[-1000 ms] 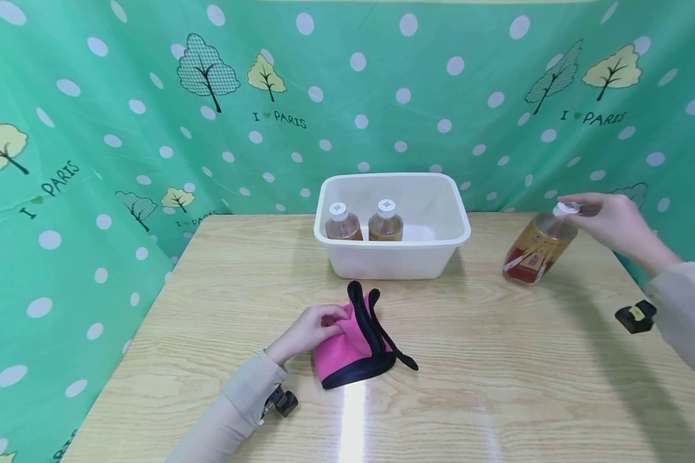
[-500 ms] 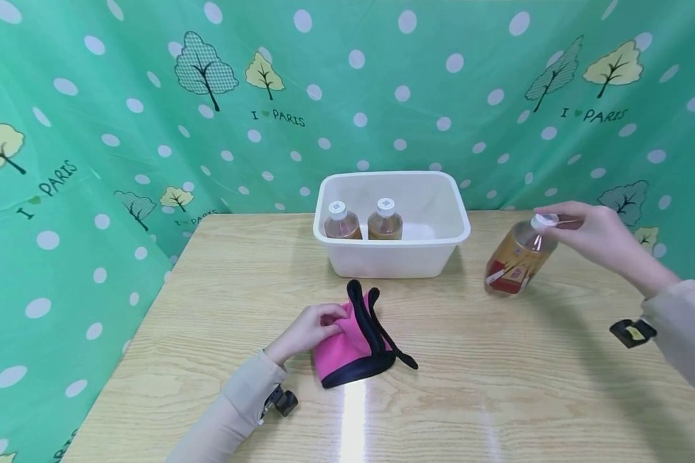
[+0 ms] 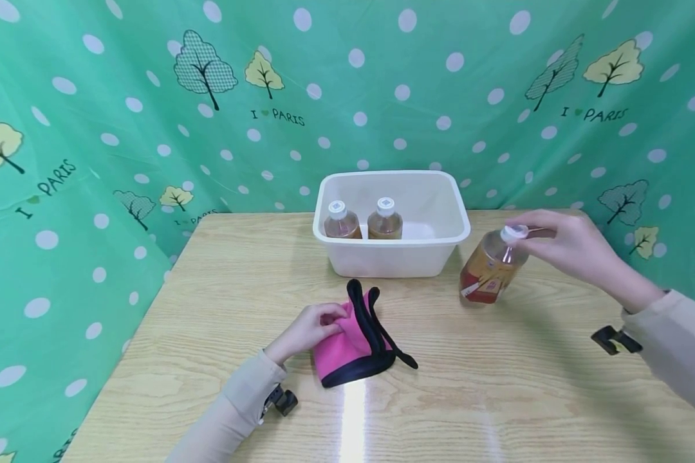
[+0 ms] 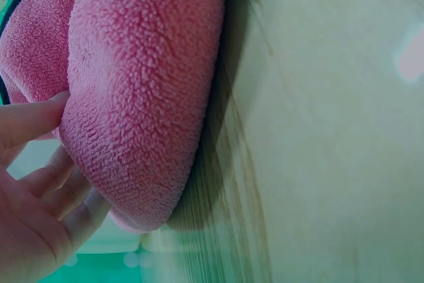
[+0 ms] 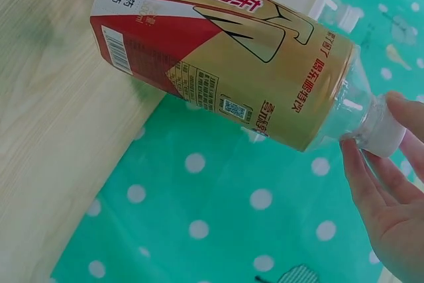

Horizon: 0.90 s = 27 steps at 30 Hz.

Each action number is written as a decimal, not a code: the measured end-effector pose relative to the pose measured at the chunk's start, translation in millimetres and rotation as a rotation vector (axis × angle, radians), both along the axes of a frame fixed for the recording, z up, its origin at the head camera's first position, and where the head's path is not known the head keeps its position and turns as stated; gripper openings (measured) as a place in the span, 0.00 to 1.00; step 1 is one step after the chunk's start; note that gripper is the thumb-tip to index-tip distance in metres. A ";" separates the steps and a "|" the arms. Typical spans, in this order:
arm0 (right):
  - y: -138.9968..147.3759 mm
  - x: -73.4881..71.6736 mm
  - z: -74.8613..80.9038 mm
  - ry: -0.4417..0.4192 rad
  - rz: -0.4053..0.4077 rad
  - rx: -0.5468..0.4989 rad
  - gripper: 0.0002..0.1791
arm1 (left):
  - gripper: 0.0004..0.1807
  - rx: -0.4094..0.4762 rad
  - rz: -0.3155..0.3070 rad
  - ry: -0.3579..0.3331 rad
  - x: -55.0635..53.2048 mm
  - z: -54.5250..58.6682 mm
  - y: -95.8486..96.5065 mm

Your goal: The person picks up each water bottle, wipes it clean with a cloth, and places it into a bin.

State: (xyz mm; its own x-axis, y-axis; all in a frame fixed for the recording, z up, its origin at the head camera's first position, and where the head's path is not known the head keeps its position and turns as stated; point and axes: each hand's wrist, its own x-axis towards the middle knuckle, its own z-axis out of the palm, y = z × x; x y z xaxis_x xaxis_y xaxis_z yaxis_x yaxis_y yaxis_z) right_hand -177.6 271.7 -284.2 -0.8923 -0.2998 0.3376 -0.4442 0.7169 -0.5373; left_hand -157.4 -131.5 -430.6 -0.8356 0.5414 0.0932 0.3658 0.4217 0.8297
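Note:
My right hand (image 3: 573, 244) pinches the white cap of a drink bottle (image 3: 489, 270) just right of the white bin. The bottle leans, its cap toward my hand, and its gold and red label (image 5: 225, 51) shows large in the right wrist view. With thumb and fingers, my left hand (image 3: 313, 328) pinches a pink fleece cloth (image 3: 344, 354) edged in black, lying bunched on the table in front of the bin. In the left wrist view the thumb (image 4: 40, 120) presses into a fold of the fleece.
A white plastic bin (image 3: 390, 260) stands at the back of the wooden table (image 3: 237, 270). Inside its left part are two capped bottles, one at the left (image 3: 343, 225) and one near the middle (image 3: 385, 224). A green dotted curtain (image 3: 324, 77) hangs behind.
My right hand has carried the bottle leftward, closer to the bin, and slightly toward me. The left hand and the pink cloth have stayed in place.

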 end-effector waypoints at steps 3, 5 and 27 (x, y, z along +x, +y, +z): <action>-8.7 3.2 0.9 -0.017 0.009 0.025 0.17 | 0.10 -0.004 0.005 -0.007 -0.4 -0.6 0.2; -14.9 5.3 0.8 -0.037 0.016 0.026 0.17 | 0.10 -0.008 0.008 -0.011 -0.7 -1.4 0.1; -78.0 3.5 -21.5 0.110 0.278 -0.085 0.16 | 0.11 -0.007 0.014 -0.017 -1.9 -3.7 0.0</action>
